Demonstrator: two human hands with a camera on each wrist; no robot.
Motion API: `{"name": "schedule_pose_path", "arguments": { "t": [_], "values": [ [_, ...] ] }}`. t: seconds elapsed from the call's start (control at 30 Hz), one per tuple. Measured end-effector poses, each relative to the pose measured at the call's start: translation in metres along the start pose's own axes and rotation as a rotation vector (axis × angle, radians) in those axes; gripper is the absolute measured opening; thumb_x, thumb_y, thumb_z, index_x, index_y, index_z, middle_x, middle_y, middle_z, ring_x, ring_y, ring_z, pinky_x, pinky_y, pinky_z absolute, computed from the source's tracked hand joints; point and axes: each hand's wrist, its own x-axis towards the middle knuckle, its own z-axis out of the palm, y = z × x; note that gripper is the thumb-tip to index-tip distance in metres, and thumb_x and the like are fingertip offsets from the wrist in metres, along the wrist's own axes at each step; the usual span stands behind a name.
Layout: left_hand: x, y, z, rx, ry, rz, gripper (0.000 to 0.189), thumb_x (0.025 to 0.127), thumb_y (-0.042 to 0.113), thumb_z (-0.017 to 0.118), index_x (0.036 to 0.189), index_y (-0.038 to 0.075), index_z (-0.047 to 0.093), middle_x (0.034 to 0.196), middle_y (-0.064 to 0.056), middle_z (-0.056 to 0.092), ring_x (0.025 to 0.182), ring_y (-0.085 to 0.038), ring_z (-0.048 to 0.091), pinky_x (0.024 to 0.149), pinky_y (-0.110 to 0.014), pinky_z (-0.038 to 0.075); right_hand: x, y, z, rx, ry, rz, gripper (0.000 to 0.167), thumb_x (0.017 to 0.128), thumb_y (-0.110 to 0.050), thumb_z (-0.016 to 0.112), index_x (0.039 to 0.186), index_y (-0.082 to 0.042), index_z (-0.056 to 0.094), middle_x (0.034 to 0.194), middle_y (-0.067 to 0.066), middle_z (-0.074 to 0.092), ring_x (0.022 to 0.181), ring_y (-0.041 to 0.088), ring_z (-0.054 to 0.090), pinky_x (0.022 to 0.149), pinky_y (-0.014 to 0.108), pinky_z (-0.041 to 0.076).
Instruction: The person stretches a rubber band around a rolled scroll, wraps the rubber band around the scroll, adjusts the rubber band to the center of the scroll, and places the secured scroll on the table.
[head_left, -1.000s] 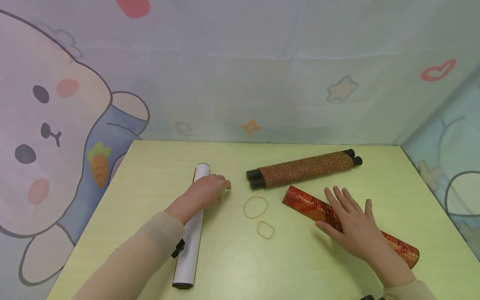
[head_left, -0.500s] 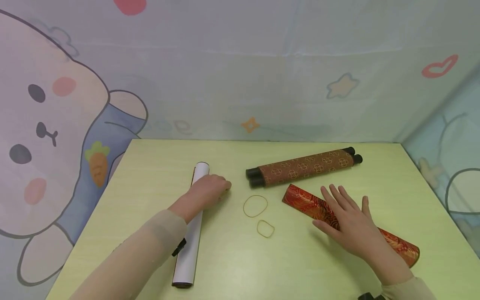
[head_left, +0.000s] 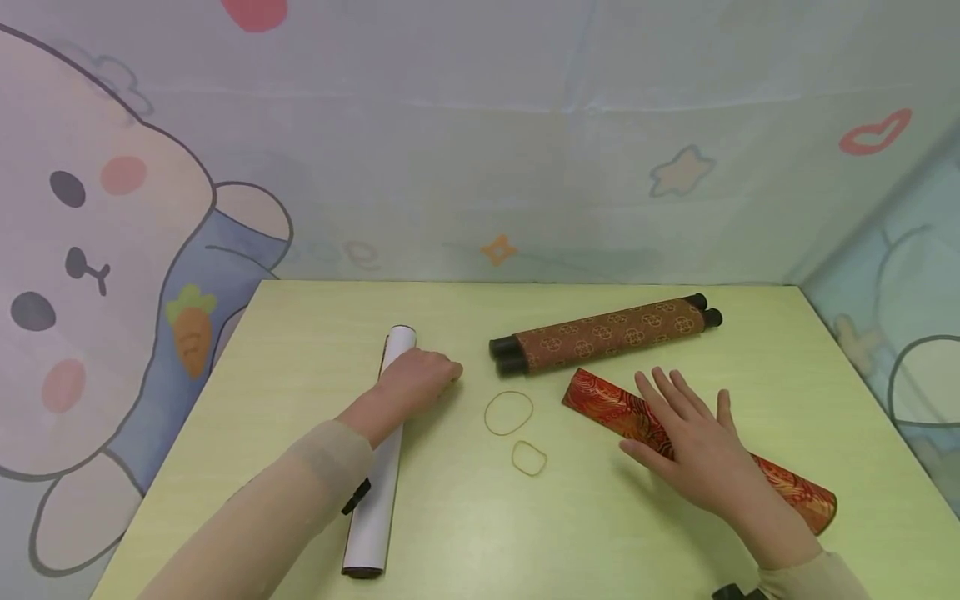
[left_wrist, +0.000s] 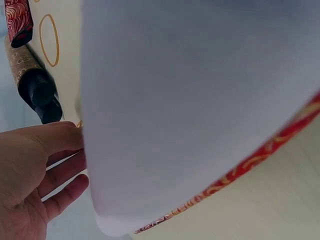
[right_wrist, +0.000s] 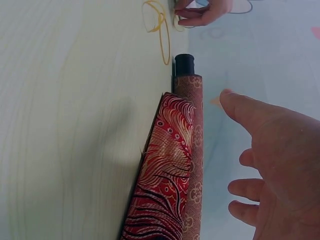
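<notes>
My left hand reaches over a white rolled-up scroll with a red patterned edge. Its thumb and fingertips pinch a yellow rubber band, mostly hidden by the fingers. Two more rubber bands, a larger one and a smaller one, lie flat on the table between the hands. My right hand, fingers spread and straight, hovers over a red and gold brocade roll that lies slantwise. Nothing is in its grasp.
Behind the red roll lies a brown patterned scroll with black rod ends, near the table's back. A pale yellow table carries everything. Printed cloth hangs along its back and sides.
The left thumb and fingers, slightly parted a second ago, have come together. My right hand has drifted a little to the left over the red roll. The rolls and loose bands stay put.
</notes>
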Motion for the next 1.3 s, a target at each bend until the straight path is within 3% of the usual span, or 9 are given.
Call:
{"name": "schedule_pose_path", "arguments": {
  "t": [0.2,0.37,0.5,0.8,1.07,1.3],
  "values": [
    [-0.004,-0.001,-0.007,-0.155,0.017,-0.049,0.023,0.093,-0.010,0.066,0.098,0.011,0.074,0.089,-0.002,0.072,0.077,-0.018,0.062,0.067,-0.032,0.050,0.002,-0.004,0.000,0.012,0.001,-0.007,0.091,0.100,-0.059,0.068,0.170,-0.015,0.030,0.173,0.022,0.028,0.159,0.047,0.023,0.115,0.086,0.007],
    [-0.007,-0.002,-0.017,-0.347,0.047,-0.077,0.028,0.091,-0.010,0.068,0.112,0.006,0.077,0.093,-0.003,0.076,0.082,-0.019,0.067,0.072,-0.030,0.053,0.004,-0.006,-0.002,0.030,-0.005,-0.016,0.091,0.101,-0.059,0.067,0.170,-0.015,0.029,0.174,0.021,0.026,0.160,0.047,0.022,0.116,0.086,0.004],
    [-0.009,-0.003,-0.023,-0.467,0.097,-0.059,0.026,0.091,-0.006,0.069,0.114,0.004,0.076,0.095,-0.005,0.078,0.086,-0.022,0.073,0.080,-0.035,0.059,0.005,-0.008,-0.002,0.039,-0.006,-0.024,0.090,0.101,-0.058,0.067,0.171,-0.015,0.029,0.174,0.020,0.026,0.160,0.046,0.022,0.116,0.086,0.005],
    [-0.008,0.000,-0.033,-0.753,0.128,-0.118,0.019,0.098,0.005,0.072,0.115,0.012,0.078,0.096,0.002,0.076,0.084,-0.014,0.071,0.079,-0.033,0.059,0.006,-0.013,-0.003,0.054,-0.010,-0.029,0.089,0.102,-0.058,0.066,0.171,-0.015,0.029,0.174,0.020,0.026,0.161,0.046,0.022,0.116,0.085,0.005],
    [-0.005,0.006,-0.039,-0.917,0.145,-0.115,0.019,0.099,0.009,0.076,0.117,0.011,0.078,0.099,0.002,0.077,0.085,-0.016,0.075,0.077,-0.034,0.059,0.013,-0.022,-0.005,0.099,0.008,-0.067,0.086,0.102,-0.055,0.067,0.169,-0.014,0.033,0.173,0.019,0.031,0.160,0.045,0.025,0.117,0.085,0.007],
    [-0.003,0.016,-0.050,-1.043,0.117,-0.115,0.021,0.099,0.011,0.077,0.119,0.014,0.078,0.102,0.003,0.077,0.085,-0.015,0.077,0.080,-0.036,0.059,0.023,-0.033,-0.001,0.189,0.049,-0.130,0.078,0.103,-0.047,0.070,0.166,-0.011,0.040,0.169,0.018,0.039,0.157,0.040,0.034,0.120,0.079,0.016]
  ]
}}
